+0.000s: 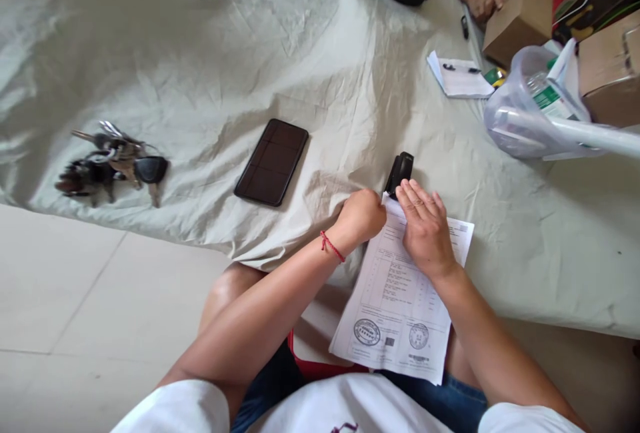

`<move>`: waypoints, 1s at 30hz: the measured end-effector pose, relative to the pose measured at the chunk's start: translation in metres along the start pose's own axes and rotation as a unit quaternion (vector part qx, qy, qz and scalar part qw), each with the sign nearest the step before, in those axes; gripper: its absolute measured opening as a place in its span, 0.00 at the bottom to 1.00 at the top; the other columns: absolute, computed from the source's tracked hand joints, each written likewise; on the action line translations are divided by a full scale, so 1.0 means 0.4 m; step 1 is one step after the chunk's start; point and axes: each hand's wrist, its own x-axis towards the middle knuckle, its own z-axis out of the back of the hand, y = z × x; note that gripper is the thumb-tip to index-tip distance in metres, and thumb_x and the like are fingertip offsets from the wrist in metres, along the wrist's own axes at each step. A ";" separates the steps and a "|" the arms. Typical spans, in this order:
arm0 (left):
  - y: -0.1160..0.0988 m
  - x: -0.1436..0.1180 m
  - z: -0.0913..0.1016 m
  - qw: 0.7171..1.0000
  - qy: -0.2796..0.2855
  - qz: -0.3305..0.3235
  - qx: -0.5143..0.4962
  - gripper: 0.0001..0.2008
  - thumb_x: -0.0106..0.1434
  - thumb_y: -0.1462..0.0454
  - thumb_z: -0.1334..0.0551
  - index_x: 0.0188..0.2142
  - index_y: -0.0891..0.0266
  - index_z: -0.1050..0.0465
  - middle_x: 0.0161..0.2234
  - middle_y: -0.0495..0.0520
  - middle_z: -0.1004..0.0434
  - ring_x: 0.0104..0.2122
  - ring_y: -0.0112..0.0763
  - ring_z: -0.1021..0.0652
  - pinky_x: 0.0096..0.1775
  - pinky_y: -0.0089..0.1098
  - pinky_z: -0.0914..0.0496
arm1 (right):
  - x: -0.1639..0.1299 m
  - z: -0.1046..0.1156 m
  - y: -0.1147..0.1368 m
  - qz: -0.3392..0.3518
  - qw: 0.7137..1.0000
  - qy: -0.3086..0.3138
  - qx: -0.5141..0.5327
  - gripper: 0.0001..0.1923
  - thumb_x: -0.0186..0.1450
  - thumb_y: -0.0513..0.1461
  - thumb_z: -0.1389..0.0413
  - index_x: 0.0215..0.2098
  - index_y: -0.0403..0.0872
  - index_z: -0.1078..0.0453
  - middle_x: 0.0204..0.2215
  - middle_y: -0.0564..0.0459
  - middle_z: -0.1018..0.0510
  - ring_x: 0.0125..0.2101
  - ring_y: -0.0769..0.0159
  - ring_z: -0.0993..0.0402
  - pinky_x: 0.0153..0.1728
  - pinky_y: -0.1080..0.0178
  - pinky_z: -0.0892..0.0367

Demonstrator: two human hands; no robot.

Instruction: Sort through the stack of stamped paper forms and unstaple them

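Lying flat and uncurled, the right hand (427, 231) rests on the stamped sheets (393, 293) near the black stapler (401, 171); the left hand (367, 214) curls at their upper-left corner, its grip hidden. Because they overhang the cloth (530, 246), uneven pressure could skew them.

One stapler (401, 167), one sheaf of printed sheets (395, 286)
Two round ink stamps (367, 331), one smartphone (272, 162), one key bunch (119, 156), one red bracelet (332, 249), one plastic tub (506, 107), two cardboard boxes (523, 23).
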 end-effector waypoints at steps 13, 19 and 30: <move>0.042 -0.039 0.076 0.951 0.174 -0.155 -0.205 0.15 0.67 0.66 0.34 0.23 0.58 0.29 0.21 0.44 0.39 0.24 0.28 0.39 0.29 0.33 0.43 | -0.090 0.163 -0.106 -0.334 0.858 -0.238 0.309 0.18 0.77 0.53 0.33 0.59 0.54 0.14 0.54 0.47 0.08 0.58 0.52 0.11 0.71 0.39 0.23; 0.054 -0.043 0.125 0.917 0.137 -0.156 -0.340 0.11 0.65 0.60 0.30 0.27 0.60 0.24 0.21 0.43 0.40 0.23 0.25 0.40 0.28 0.29 0.42 | -0.141 0.142 -0.151 -0.422 0.699 -0.039 0.576 0.40 0.73 0.73 0.46 0.55 0.51 0.16 0.44 0.39 0.07 0.50 0.40 0.07 0.51 0.37 0.12; 0.074 -0.010 0.149 0.866 -0.122 -0.078 -0.479 0.14 0.71 0.63 0.30 0.29 0.58 0.27 0.23 0.44 0.40 0.24 0.24 0.39 0.29 0.28 0.38 | -0.044 0.103 -0.108 -0.362 0.733 -0.086 0.569 0.26 0.61 0.53 0.20 0.52 0.52 0.13 0.51 0.46 0.07 0.53 0.44 0.09 0.66 0.33 0.19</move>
